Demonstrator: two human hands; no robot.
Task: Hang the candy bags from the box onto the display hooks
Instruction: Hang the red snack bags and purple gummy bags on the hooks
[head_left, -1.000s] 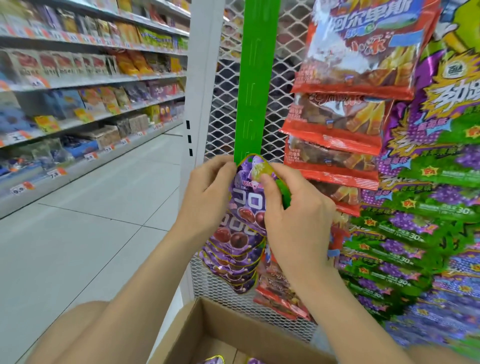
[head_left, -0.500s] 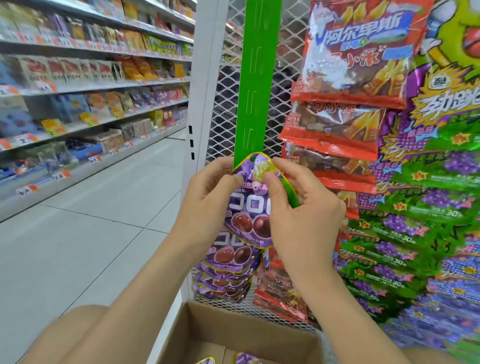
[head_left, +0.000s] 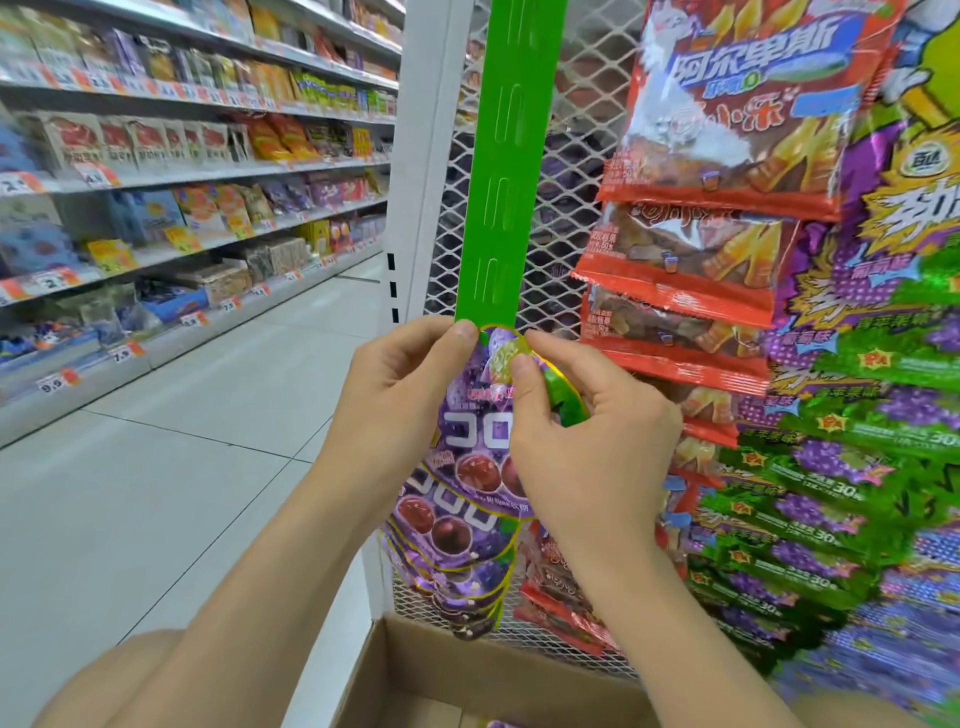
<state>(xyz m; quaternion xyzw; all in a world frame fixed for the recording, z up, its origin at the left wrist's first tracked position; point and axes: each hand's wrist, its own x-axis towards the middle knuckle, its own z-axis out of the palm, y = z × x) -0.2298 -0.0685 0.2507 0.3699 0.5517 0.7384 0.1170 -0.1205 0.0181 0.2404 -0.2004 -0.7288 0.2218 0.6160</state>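
Observation:
A purple grape candy bag (head_left: 475, 415) is held up against the lower end of a green hanging strip (head_left: 506, 171) with slotted tabs. My left hand (head_left: 400, 400) pinches the bag's top left edge. My right hand (head_left: 587, 447) pinches the top right, thumb on the bag's yellow-green top. Several more purple bags (head_left: 452, 566) hang below on the same strip. The cardboard box (head_left: 467, 670) stands open under my arms; its contents are mostly out of frame.
White mesh panel (head_left: 566, 208) backs the strip. Red candy bags (head_left: 717, 171) and green-purple grape bags (head_left: 831, 493) hang to the right. Stocked shelves (head_left: 182, 171) line the aisle at left, with tiled floor (head_left: 182, 467) between.
The bag and both hands sit slightly higher against the strip's lower end. The view has tilted up, so less of the box shows.

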